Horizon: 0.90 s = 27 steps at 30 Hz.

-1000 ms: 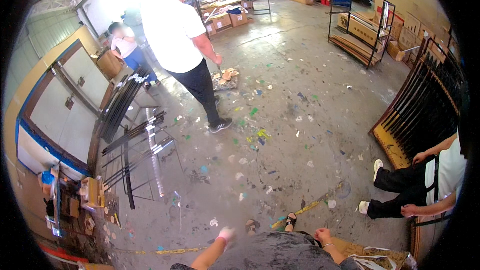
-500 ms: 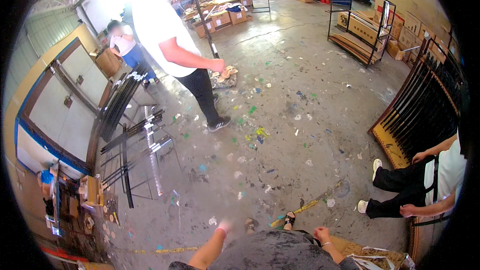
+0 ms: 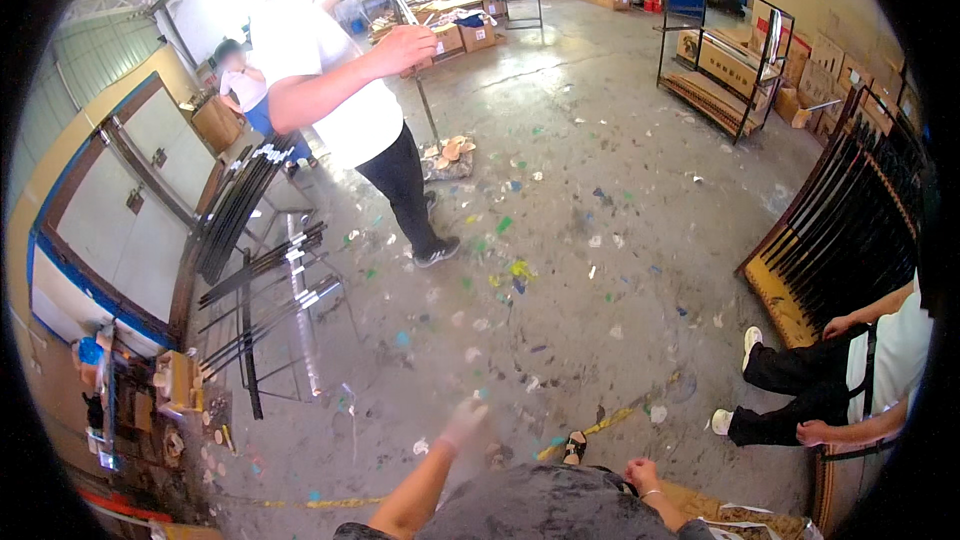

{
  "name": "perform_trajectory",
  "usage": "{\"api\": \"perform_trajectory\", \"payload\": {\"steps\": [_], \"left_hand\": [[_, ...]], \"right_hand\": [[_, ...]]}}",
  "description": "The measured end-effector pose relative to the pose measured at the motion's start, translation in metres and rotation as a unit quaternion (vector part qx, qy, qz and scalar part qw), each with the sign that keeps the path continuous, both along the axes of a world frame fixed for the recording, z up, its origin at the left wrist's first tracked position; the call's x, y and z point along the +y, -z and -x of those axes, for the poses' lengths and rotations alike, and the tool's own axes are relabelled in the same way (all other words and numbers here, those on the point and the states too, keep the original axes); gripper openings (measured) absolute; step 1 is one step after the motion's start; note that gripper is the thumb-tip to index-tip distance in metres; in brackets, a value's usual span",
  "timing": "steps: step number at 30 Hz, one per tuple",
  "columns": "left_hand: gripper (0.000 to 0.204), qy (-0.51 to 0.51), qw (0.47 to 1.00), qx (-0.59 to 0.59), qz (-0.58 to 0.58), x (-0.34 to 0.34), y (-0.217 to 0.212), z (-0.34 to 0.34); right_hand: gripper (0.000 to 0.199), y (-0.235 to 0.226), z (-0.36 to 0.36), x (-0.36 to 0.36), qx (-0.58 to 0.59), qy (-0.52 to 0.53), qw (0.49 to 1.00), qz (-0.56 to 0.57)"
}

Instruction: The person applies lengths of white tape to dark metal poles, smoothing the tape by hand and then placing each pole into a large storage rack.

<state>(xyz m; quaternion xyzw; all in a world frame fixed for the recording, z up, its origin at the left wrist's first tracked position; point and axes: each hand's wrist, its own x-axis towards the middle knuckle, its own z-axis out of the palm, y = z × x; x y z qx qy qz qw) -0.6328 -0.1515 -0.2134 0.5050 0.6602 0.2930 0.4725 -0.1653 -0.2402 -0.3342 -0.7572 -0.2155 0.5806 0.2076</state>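
Note:
My left hand (image 3: pixel 466 424) reaches forward over the floor in front of my dark grey shirt, its fingers smeared by motion. No held thing can be made out in it. My right hand (image 3: pixel 642 474) hangs beside the right side of my shirt, fingers curled in with nothing visible in them, and a thin bracelet (image 3: pixel 653 491) circles its wrist. Below that hand lies a brown cardboard piece (image 3: pixel 700 502) with whitish strips. Between my hands a dark sandal (image 3: pixel 575 447) on one of my feet shows on the stained grey floor (image 3: pixel 560 340).
A standing co-worker (image 3: pixel 340 80) works by an upright pole stand (image 3: pixel 428 110) ahead. Black poles (image 3: pixel 240 205) lie on racks at left. Another person (image 3: pixel 885 360) stands at right beside a rack of dark poles (image 3: pixel 850 210). A wheeled metal rack (image 3: pixel 720 70) holds boxes farther back.
My left hand has moved forward and slightly right. My right hand stays nearly where it was. The co-worker ahead has raised the lower hand along the pole to chest height.

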Motion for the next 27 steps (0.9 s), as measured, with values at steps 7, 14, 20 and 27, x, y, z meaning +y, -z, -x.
{"api": "perform_trajectory", "payload": {"steps": [7, 14, 20, 27], "left_hand": [[0.041, 0.002, 0.963, 0.155, -0.222, 0.091, -0.239, -0.052], [0.045, -0.060, 0.726, 0.442, -0.524, 0.218, -0.364, -0.006], [0.048, -0.024, 0.737, 0.552, -0.390, 0.345, -0.394, 0.045], [0.051, 0.058, 0.838, 0.539, -0.063, 0.444, -0.375, 0.072]], "right_hand": [[0.011, 0.016, -0.008, 0.005, -0.002, -0.005, 1.000, 0.002], [0.010, 0.043, -0.016, 0.002, -0.008, -0.018, 0.999, -0.030], [0.014, 0.023, -0.026, -0.015, -0.028, -0.040, 0.999, -0.010], [0.017, -0.009, -0.034, -0.043, 0.050, 0.081, 0.995, 0.033]]}}
